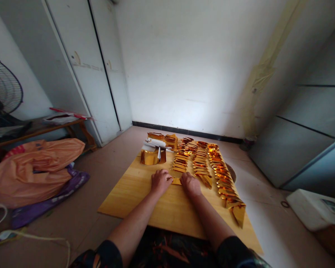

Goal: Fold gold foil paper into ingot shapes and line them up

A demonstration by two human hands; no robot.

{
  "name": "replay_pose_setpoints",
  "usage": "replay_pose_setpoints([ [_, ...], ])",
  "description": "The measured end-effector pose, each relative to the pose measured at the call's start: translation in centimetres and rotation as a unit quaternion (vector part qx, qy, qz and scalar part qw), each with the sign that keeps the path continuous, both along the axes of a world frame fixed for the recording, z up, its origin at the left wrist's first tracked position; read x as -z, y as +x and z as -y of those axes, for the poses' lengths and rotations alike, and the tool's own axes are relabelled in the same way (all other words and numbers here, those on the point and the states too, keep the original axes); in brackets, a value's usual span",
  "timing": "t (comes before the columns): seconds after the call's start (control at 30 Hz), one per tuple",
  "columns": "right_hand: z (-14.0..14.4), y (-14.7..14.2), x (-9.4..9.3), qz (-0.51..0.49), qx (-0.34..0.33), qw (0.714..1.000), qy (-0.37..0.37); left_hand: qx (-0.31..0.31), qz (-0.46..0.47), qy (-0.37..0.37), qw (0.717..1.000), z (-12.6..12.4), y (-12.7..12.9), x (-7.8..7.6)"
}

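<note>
Both hands are down on the wooden surface point(134, 201), close together, with a small gold foil sheet point(176, 181) lying flat between them; the left hand point(160, 181) has its fingers curled over and pressing on the sheet's left edge, the right hand point(190, 184) is likewise curled, knuckles up, pinning the right edge; neither is spread wide, and whether either actually pinches the paper or only presses on it I cannot tell from here.

The sheet looks very light and thin, a metallic paper that I would judge takes a crease sharply and keeps it; it should be slick on its shiny face and inclined to slide on the smooth board unless held down; it would likely crumple or tear if gripped hard, so the edges and corners, taken lightly with the fingertips, seem the sensible places to hold it.

Just beyond the hands lie rows of folded gold pieces point(201, 163), overlapping like tiles in several lines that run away from the person, the right-hand line reaching nearest the board's front edge; at the far left of the board stands a stack of unfolded gold sheets point(153, 156), curled up at the sides.
</note>
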State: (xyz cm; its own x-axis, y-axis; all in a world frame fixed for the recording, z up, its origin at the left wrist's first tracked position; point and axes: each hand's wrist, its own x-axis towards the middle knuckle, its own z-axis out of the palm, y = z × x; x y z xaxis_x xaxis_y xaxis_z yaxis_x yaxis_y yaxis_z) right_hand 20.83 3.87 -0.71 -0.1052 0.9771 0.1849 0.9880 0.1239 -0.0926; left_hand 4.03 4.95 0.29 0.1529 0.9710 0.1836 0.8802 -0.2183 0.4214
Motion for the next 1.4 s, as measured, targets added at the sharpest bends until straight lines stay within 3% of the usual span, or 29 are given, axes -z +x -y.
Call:
replay_pose_setpoints([
  [0.23,-0.2,-0.1,-0.3,0.003,0.008,1.000,-0.027,0.005,-0.015,0.000,1.000,0.2,0.1,-0.1],
  [0.47,-0.2,-0.1,0.2,0.004,0.008,1.000,-0.005,0.011,-0.006,0.011,1.000,0.0,0.0,0.4],
  [0.7,0.3,-0.3,-0.3,0.001,0.016,1.000,0.005,0.007,-0.026,0.011,1.000,0.6,0.3,-0.2],
  [0.9,0.8,-0.4,-1.0,0.010,-0.005,0.999,0.043,0.052,-0.074,0.035,0.995,1.1,0.7,-0.8],
  [1.1,0.5,-0.6,-0.9,-0.023,0.015,0.999,-0.030,0.075,-0.089,0.022,0.993,0.8,0.9,-0.5],
  [1.4,1.2,-0.4,-2.6,-0.117,0.034,0.989,-0.084,0.059,-0.065,0.026,0.996,1.2,0.5,-0.3],
])
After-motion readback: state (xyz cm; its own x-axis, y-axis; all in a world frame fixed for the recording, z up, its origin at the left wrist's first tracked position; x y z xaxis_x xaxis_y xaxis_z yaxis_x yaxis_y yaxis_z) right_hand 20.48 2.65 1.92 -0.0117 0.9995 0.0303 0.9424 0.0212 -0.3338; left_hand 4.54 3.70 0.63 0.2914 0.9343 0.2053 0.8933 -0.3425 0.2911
